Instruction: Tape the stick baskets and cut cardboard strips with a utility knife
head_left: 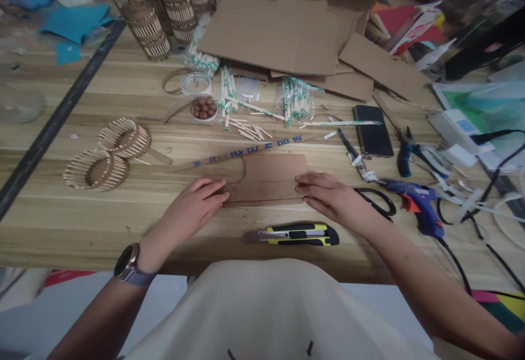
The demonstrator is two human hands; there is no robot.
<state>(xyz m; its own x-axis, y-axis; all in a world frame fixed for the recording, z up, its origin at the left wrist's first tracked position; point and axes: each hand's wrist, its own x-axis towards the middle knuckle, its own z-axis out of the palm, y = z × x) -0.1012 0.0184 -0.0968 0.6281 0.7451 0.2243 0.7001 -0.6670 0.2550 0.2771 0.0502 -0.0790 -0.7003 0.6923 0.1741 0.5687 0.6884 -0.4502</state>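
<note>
A small piece of brown cardboard point(275, 169) lies on the wooden table, with a narrow cardboard strip along its near edge. My left hand point(197, 204) has its fingertips on the left end of that strip. At the right end, the fingers of my right hand point(330, 196) press on the cardboard. Nearer to me lies a yellow and black utility knife point(303, 234), touched by neither hand. Just behind the cardboard is a long thin cardboard strip with blue print point(246, 151).
Two joined stick rings point(96, 168) stand at left. Behind are a bowl of brown balls point(204, 109), loose sticks point(248, 128) and stacked cardboard sheets point(274, 34). On the right lie a phone point(372, 131), pliers point(405, 155), black-handled scissors point(375, 202) and a blue glue gun point(422, 201) with cables.
</note>
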